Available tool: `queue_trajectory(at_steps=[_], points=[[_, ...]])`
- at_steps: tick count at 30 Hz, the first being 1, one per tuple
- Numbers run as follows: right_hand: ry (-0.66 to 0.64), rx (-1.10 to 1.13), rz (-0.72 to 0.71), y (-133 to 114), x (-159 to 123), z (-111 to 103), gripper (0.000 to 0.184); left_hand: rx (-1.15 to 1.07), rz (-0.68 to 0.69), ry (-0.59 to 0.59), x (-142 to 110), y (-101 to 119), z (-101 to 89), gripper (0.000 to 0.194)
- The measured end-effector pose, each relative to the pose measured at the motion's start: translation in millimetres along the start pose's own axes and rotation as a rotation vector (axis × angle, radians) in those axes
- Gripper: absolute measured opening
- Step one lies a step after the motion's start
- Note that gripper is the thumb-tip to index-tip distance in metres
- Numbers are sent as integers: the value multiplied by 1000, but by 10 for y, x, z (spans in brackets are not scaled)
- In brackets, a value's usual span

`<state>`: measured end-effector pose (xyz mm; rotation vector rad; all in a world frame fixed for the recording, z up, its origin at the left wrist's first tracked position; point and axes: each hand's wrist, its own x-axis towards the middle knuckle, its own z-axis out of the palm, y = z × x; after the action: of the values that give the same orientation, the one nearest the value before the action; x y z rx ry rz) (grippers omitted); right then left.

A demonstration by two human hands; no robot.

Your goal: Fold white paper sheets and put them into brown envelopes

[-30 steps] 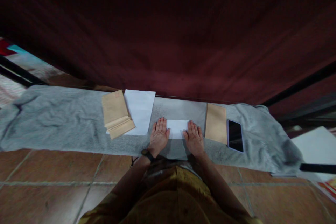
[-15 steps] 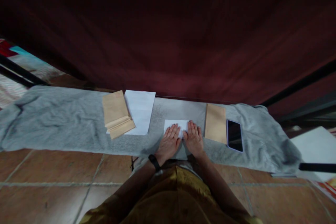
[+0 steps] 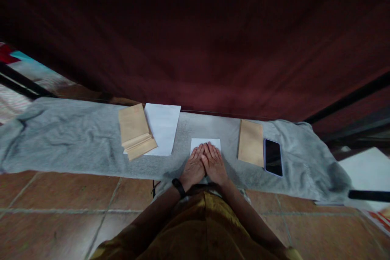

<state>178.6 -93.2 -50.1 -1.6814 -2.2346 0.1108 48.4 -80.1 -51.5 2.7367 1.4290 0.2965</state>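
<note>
A small folded white paper (image 3: 205,144) lies on a grey towel (image 3: 76,138) spread over the floor. My left hand (image 3: 193,166) and my right hand (image 3: 215,163) rest side by side on its near part, touching each other, fingers stretched flat and pressing down. Most of the paper is hidden under them; only its far strip shows. A dark band sits on my left wrist.
Left of my hands lie a stack of brown envelopes (image 3: 134,131) and a white sheet (image 3: 163,128). To the right lie one brown envelope (image 3: 250,142) and a black phone (image 3: 273,157). A dark red curtain (image 3: 195,40) hangs behind; tiled floor (image 3: 61,207) lies in front.
Both hands have slid inward along the folded paper, from its two ends to its middle, and now touch each other.
</note>
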Motion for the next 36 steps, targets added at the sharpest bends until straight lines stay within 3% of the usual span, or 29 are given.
queue_trajectory(at_steps=[8,20,31,36], points=[[101,-90,38,291,-167,40,57,-8,-90,46,-44,-83,-19,58],[177,-101,61,475,-324,48,61,39,-180,24,-179,-202,-116,71],[178,-91,68,496,-370,3,60,30,-204,-1,-148,-158,-155,73],[169,-79,50,395,-304,5,61,32,-207,-4,-138,-142,-161,71]])
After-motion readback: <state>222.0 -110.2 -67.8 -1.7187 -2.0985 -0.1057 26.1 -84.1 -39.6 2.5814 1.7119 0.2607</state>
